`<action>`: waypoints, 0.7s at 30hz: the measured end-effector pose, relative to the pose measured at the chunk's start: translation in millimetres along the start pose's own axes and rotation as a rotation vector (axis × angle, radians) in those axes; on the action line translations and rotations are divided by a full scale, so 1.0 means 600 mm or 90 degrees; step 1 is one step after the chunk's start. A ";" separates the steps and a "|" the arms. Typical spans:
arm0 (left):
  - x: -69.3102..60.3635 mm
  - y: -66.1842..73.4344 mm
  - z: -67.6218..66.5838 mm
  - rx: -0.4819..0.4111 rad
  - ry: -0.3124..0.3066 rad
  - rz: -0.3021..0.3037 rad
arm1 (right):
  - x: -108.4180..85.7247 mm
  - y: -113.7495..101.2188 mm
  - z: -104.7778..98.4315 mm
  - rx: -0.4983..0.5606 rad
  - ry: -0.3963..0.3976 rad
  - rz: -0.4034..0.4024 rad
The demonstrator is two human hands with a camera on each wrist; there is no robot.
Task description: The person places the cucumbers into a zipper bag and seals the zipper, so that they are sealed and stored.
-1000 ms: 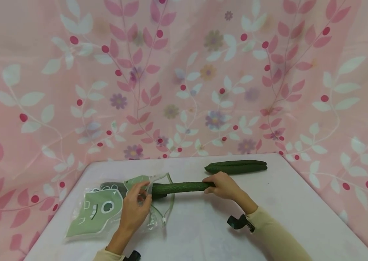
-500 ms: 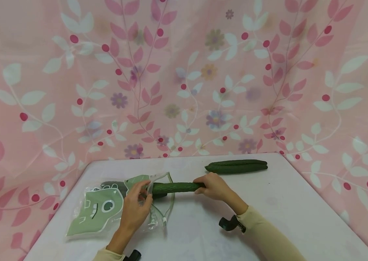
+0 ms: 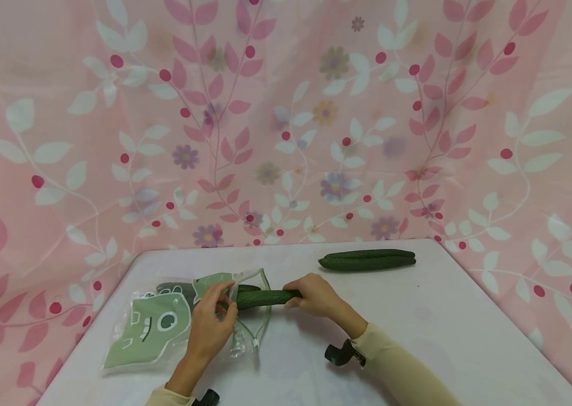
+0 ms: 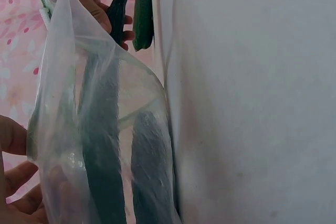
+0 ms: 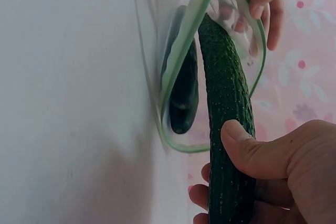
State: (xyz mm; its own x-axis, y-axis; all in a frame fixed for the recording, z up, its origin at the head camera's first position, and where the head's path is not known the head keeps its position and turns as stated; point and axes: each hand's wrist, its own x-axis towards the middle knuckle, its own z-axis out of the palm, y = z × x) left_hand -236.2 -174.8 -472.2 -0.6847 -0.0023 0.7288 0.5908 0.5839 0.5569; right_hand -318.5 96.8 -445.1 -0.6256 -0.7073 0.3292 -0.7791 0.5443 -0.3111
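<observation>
My right hand (image 3: 316, 296) grips a dark green cucumber (image 3: 265, 298) by its right end. The cucumber's far part reaches through the mouth of a clear zip bag (image 3: 159, 332) with a green cartoon print. My left hand (image 3: 209, 324) holds the bag's upper edge near the mouth, its thumb and fingers curled on the plastic. In the right wrist view the green-rimmed mouth (image 5: 191, 30) gapes around the cucumber. Another cucumber (image 5: 184, 111) lies inside the bag, beside the held one. Through the cloudy plastic in the left wrist view, two dark shapes show.
Two cucumbers (image 3: 367, 260) lie side by side at the back right of the white-covered table (image 3: 443, 338). A pink floral curtain (image 3: 286, 124) hangs behind the table's rear edge. A small zip slider (image 3: 255, 341) sits on the bag's front edge.
My right hand has moved left, and the cucumber in it has slid deeper into the bag. The left hand and the bag have stayed in place.
</observation>
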 end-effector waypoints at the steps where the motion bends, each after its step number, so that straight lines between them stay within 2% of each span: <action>1: 0.000 0.000 -0.001 0.002 0.000 -0.001 | 0.003 -0.004 0.002 0.001 -0.001 -0.001; 8: -0.001 0.001 -0.001 0.000 -0.004 0.001 | 0.018 -0.025 0.017 0.005 0.002 -0.009; 21: -0.001 0.002 -0.001 0.002 -0.006 0.009 | 0.037 -0.041 0.043 -0.017 0.004 -0.008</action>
State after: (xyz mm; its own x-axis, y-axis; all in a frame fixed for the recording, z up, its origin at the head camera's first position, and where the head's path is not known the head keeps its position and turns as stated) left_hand -235.0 -174.5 -471.6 -0.6800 0.0135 0.7331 0.5991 0.5867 0.5449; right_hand -312.4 56.0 -453.2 -0.6163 -0.7113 0.3381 -0.7874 0.5479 -0.2827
